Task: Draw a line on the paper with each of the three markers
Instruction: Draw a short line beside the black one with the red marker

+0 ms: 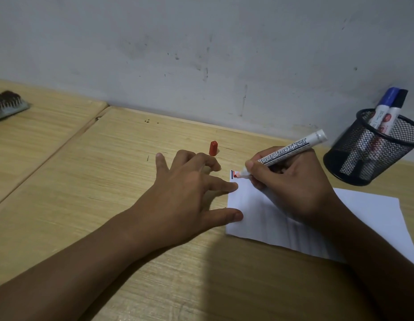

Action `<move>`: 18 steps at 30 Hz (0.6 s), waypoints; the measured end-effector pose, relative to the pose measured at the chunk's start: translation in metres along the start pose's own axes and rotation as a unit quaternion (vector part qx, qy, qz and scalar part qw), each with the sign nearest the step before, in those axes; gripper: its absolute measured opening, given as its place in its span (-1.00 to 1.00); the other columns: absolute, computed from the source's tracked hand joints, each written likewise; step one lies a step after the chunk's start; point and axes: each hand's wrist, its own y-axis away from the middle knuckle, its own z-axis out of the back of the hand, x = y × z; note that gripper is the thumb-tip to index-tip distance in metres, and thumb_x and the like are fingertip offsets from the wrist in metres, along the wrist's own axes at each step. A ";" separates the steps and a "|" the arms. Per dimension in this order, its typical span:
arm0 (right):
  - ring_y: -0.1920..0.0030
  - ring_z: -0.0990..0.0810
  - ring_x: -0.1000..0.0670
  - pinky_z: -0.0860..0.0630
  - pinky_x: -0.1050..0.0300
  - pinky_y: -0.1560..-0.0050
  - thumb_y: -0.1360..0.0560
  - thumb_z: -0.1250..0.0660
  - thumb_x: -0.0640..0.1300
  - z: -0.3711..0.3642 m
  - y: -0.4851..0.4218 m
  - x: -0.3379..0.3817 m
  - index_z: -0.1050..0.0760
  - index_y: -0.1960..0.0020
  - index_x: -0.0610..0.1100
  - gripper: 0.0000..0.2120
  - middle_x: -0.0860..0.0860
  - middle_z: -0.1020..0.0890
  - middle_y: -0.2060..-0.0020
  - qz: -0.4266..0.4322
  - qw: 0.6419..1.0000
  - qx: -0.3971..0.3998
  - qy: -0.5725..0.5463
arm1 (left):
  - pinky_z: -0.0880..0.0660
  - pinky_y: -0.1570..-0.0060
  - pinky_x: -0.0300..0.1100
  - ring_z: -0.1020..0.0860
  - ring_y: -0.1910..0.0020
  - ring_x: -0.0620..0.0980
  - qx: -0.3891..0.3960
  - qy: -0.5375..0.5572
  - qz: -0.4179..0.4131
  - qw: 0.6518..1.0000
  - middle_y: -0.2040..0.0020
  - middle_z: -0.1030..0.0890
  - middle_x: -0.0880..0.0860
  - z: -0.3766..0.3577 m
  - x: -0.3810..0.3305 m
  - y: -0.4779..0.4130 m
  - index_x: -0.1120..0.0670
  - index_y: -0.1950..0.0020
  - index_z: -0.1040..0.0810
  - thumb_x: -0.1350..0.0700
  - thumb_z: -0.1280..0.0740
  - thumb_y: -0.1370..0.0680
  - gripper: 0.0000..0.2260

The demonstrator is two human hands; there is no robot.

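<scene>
One red marker (284, 151), light and rigid, sits pinched low on its barrel by the right hand (291, 188), tip on the paper (368, 218) beyond its fingertips; the left hand (185, 193), fingers spread, pins the flimsy sheet's edge.

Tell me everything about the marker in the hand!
The red marker has a white barrel with "Boardmarker" printed in black outlined letters and a reddish tip. Its cap is off. The right hand grips it near the tip, tilted, back end pointing up and right. The tip touches the paper's top left corner, beside small blue and red marks.
</scene>
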 end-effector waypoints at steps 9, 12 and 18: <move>0.35 -0.63 0.06 -0.60 0.26 0.32 -0.51 -0.43 -0.23 0.001 -0.001 -0.004 -0.65 0.17 -0.20 -0.90 -0.10 -0.67 0.34 0.009 1.000 0.011 0.003 | -0.07 -0.37 0.41 -0.16 -0.40 -0.08 0.004 0.007 -0.002 1.000 -0.39 -0.38 -0.16 0.000 0.000 -0.001 -0.33 -0.29 -0.50 -0.48 -0.12 -0.33 -0.42; 0.31 -0.65 -0.04 -0.64 0.12 0.21 -0.53 -0.40 -0.23 0.004 -0.002 -0.004 -0.66 0.14 -0.20 -0.90 -0.13 -0.68 0.30 -0.002 0.999 -0.004 -0.047 | -0.10 -0.37 0.40 -0.20 -0.38 -0.08 -0.004 0.016 0.002 1.000 -0.36 -0.41 -0.19 0.001 0.000 0.000 -0.29 -0.27 -0.50 -0.48 -0.17 -0.33 -0.42; 0.29 -0.61 -0.10 -0.60 0.02 0.19 -0.53 -0.41 -0.26 0.027 -0.001 0.021 -0.70 0.15 -0.24 -0.88 -0.25 -0.67 0.30 -0.005 0.968 -0.112 -0.226 | -0.06 -0.45 0.22 -0.33 -0.25 -0.19 -0.048 0.123 0.036 0.991 -0.22 -0.37 -0.27 0.002 -0.001 0.003 -0.24 -0.21 -0.31 -0.45 -0.41 -0.18 -0.32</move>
